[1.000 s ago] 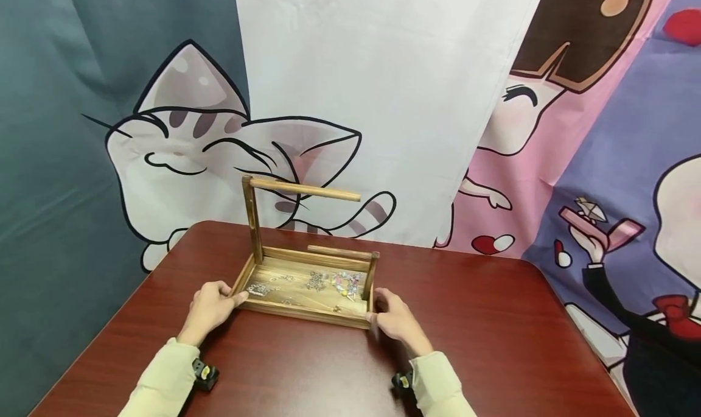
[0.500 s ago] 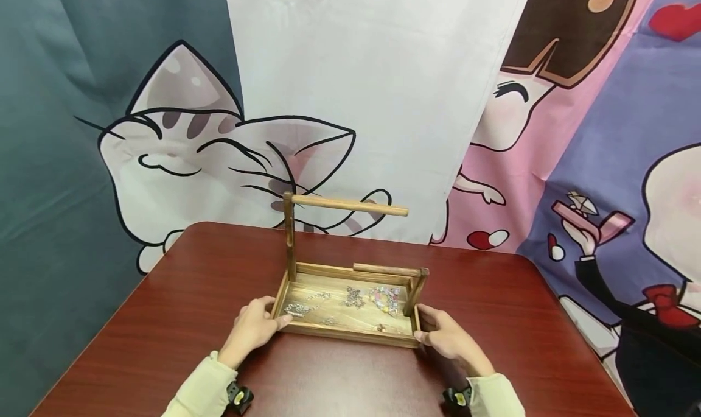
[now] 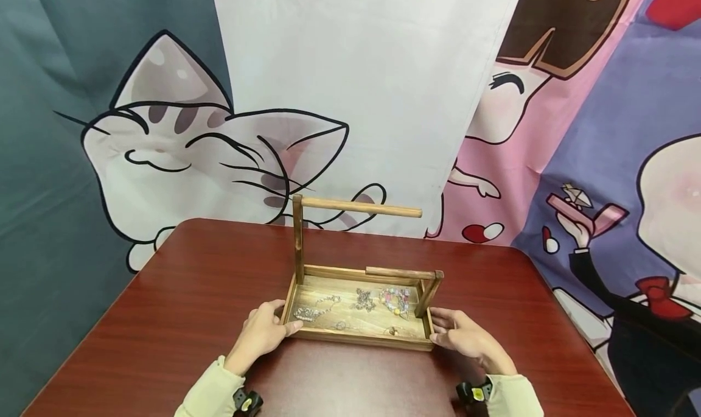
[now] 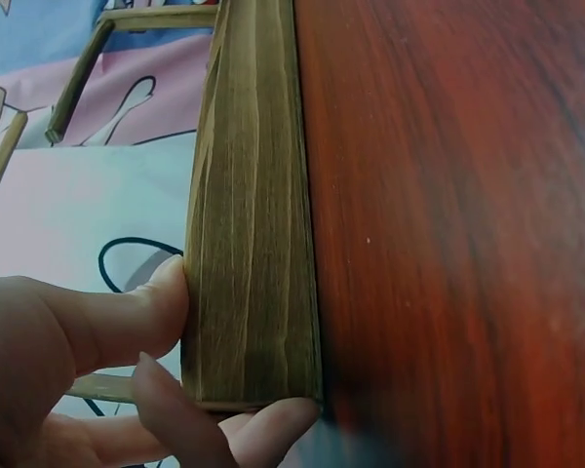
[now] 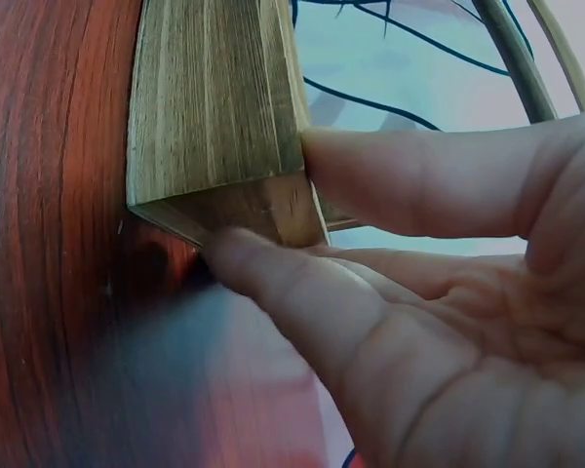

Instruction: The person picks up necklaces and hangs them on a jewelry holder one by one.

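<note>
A wooden jewelry stand [image 3: 361, 344] sits on the table, its shallow tray base facing me. One tall post with a long bar [image 3: 361, 207] rises at its left, and a short post with a bar [image 3: 402, 273] at its right. In the tray lie a silver chain [image 3: 308, 313], a silvery tangle [image 3: 364, 300], colourful beaded jewelry [image 3: 395, 299] and small thin pieces. My left hand [image 3: 263, 330] grips the front left corner, thumb on the rim, fingers along the end. At the front right corner my right hand [image 3: 468, 338] holds the other end between thumb and fingers.
The reddish-brown table [image 3: 181, 319] extends around the stand on all sides. Behind it hangs a cloth backdrop [image 3: 350, 70] with cartoon figures, close to the table's far edge. Each wrist carries a small black camera [image 3: 247, 401].
The jewelry stand has shifted right and a little nearer to me, with both hands on its ends throughout. Over the last half second it moves only slightly, while the head view shifts a little.
</note>
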The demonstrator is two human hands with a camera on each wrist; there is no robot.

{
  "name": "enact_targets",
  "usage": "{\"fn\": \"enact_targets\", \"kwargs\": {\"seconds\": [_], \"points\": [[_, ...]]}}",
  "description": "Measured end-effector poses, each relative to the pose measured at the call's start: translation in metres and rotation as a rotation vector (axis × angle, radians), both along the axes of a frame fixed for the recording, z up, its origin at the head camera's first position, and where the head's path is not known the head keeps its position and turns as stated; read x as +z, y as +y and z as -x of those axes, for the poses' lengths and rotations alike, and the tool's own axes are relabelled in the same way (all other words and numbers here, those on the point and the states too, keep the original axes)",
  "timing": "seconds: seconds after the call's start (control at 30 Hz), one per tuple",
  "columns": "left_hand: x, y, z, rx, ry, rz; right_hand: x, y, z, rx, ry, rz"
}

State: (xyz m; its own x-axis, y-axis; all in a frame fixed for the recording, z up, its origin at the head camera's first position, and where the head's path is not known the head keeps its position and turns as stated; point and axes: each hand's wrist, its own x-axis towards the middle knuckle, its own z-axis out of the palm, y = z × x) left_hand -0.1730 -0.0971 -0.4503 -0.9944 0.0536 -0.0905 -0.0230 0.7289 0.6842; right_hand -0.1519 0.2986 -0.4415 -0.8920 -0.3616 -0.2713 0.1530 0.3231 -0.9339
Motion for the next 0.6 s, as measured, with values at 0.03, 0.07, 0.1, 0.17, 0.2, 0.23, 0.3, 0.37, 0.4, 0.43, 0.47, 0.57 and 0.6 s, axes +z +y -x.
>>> {"fn": "enact_targets", "kwargs": {"seconds": [0.03, 0.07, 0.1, 0.17, 0.2, 0.23, 0.3, 0.37, 0.4, 0.43, 0.47, 0.57, 0.6], "points": [[0.0000, -0.0004, 0.0001, 0.002, 0.000, -0.004, 0.0002, 0.0000, 0.0000, 0.003, -0.010, 0.012], [0.0002, -0.0005, 0.0001, 0.006, 0.001, -0.005, 0.0003, -0.0001, 0.0001, 0.008, -0.017, 0.019], [0.0004, -0.0005, -0.0001, 0.008, 0.004, -0.004, 0.0005, 0.0000, 0.0001, 0.011, -0.022, 0.025], [0.0011, 0.0000, -0.0006, 0.007, -0.002, -0.013, 0.0012, 0.0005, 0.0001, 0.013, -0.035, 0.032], [0.0015, 0.0006, -0.0011, 0.007, -0.013, -0.027, 0.0015, 0.0010, 0.0002, 0.013, -0.040, 0.037], [0.0017, 0.0012, -0.0016, 0.005, -0.015, -0.036, 0.0022, 0.0014, 0.0003, 0.006, -0.045, 0.039], [0.0025, 0.0026, -0.0027, -0.002, -0.024, -0.057, 0.0035, 0.0021, 0.0003, -0.009, -0.051, 0.035], [0.0029, 0.0039, -0.0035, -0.007, -0.040, -0.087, 0.0048, 0.0025, -0.0004, -0.022, -0.056, 0.023], [0.0030, 0.0042, -0.0040, -0.009, -0.043, -0.094, 0.0056, 0.0022, -0.0011, -0.025, -0.056, 0.016], [0.0031, 0.0043, -0.0045, -0.013, -0.044, -0.095, 0.0065, 0.0017, -0.0022, -0.023, -0.051, -0.001], [0.0031, 0.0045, -0.0049, -0.015, -0.050, -0.101, 0.0071, 0.0012, -0.0032, -0.019, -0.044, -0.017], [0.0024, 0.0045, -0.0052, -0.026, -0.069, -0.116, 0.0082, -0.0001, -0.0062, -0.002, -0.021, -0.065], [0.0025, 0.0043, -0.0053, -0.031, -0.073, -0.120, 0.0083, -0.0003, -0.0068, 0.002, -0.020, -0.069]]}}
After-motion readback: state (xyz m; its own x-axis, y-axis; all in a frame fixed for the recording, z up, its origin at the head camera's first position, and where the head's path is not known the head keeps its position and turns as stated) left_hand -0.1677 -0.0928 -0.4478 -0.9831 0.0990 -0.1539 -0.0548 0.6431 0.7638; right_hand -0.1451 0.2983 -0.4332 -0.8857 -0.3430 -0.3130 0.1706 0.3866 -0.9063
